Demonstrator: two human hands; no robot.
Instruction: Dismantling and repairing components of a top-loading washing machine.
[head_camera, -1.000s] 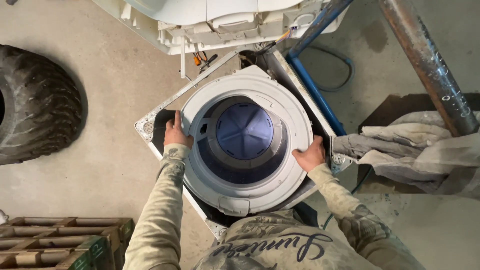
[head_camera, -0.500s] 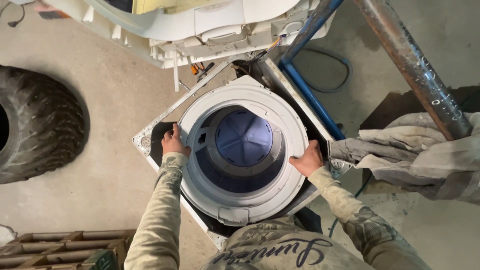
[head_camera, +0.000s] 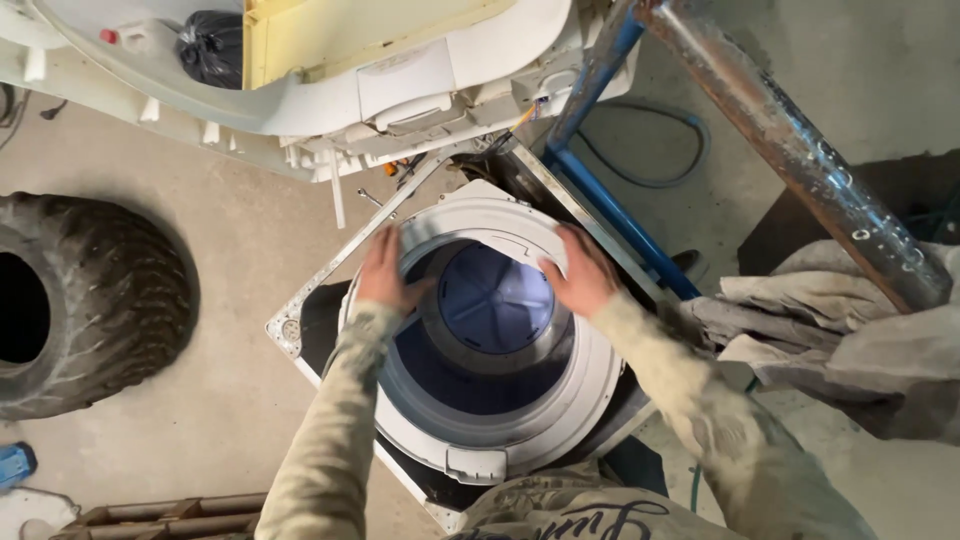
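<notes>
Fingertips hidden behind the white tub ring (head_camera: 500, 400), so grip depth unclear. Left hand (head_camera: 385, 270) & right hand (head_camera: 578, 272) both lie flat w/ spread fingers on ring's far rim. Ring sits atop open washer cabinet (head_camera: 300, 320), opening faces up, blue drum (head_camera: 495, 300) inside. Tyre (head_camera: 90, 300) at left, rusty pipe (head_camera: 800, 150) & grey cloth (head_camera: 830, 320) at right.

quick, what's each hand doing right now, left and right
Left hand: open, fingers on the white tub ring.
Right hand: open, resting on the same ring's inner edge.
</notes>
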